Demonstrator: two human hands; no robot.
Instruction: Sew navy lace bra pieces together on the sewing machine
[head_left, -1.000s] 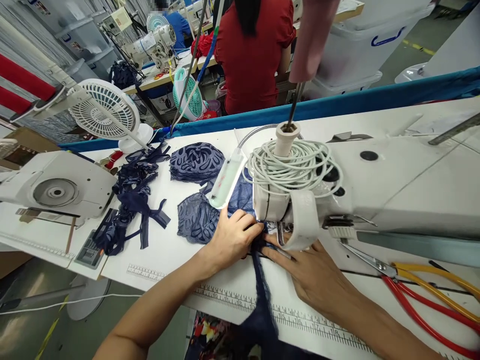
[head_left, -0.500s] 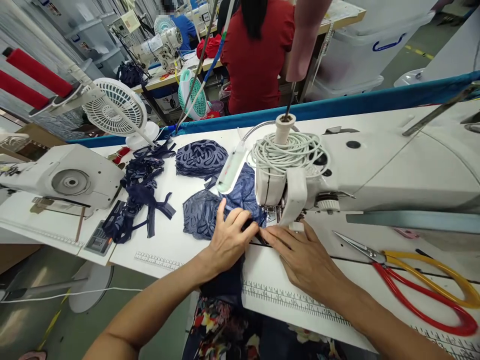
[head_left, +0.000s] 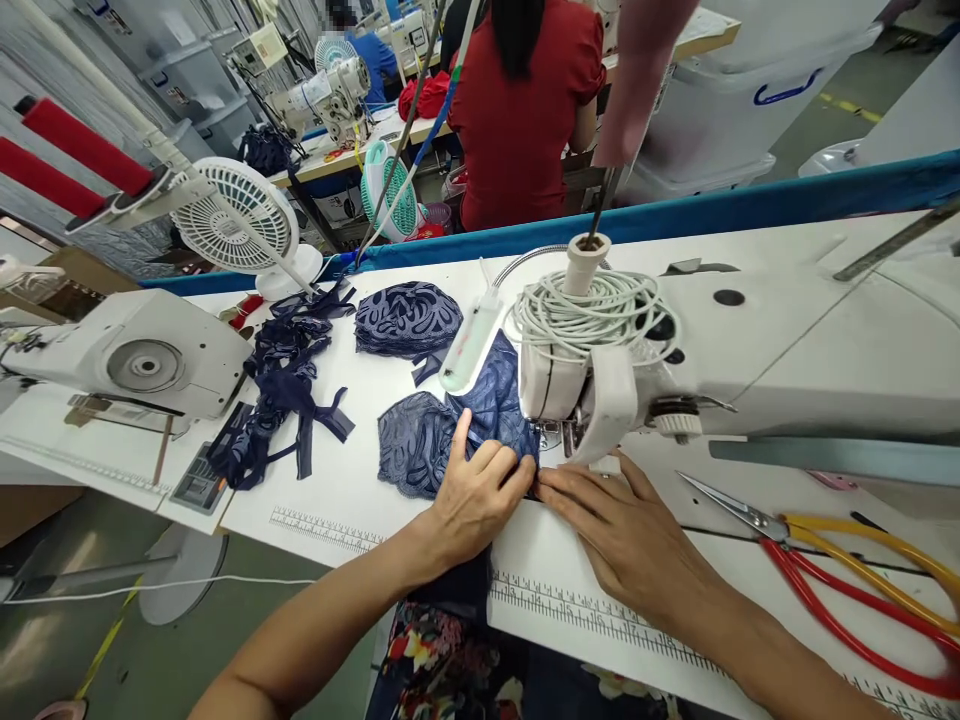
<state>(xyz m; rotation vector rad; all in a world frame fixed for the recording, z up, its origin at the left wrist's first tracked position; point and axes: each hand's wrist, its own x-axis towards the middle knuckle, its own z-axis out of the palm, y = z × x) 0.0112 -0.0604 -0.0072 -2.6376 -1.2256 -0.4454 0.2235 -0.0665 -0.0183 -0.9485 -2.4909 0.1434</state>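
Observation:
A navy lace garment piece (head_left: 495, 395) lies at the needle area of the white sewing machine (head_left: 559, 385), its lace cup part spread to the left. My left hand (head_left: 484, 490) presses on the garment piece, thumb and forefinger closed on its near edge, with one finger raised. Close beside it, my right hand (head_left: 607, 510) rests at the edge of the same fabric by the presser foot, fingers together and fingertips nearly meeting the left ones. What lies under the right fingers is mostly hidden. Dark fabric hangs over the table edge below my left hand.
Large scissors (head_left: 795, 540) with red and yellow handles lie to the right. A folded navy lace stack (head_left: 409, 318) and a heap of navy straps (head_left: 289, 385) lie left. A white fan (head_left: 236, 215) stands behind; a person in red (head_left: 517, 120) sits beyond.
Both hands and the garment piece shift slightly right and down in the picture, along with the machine, as the view moves. The hands keep nearly the same grip.

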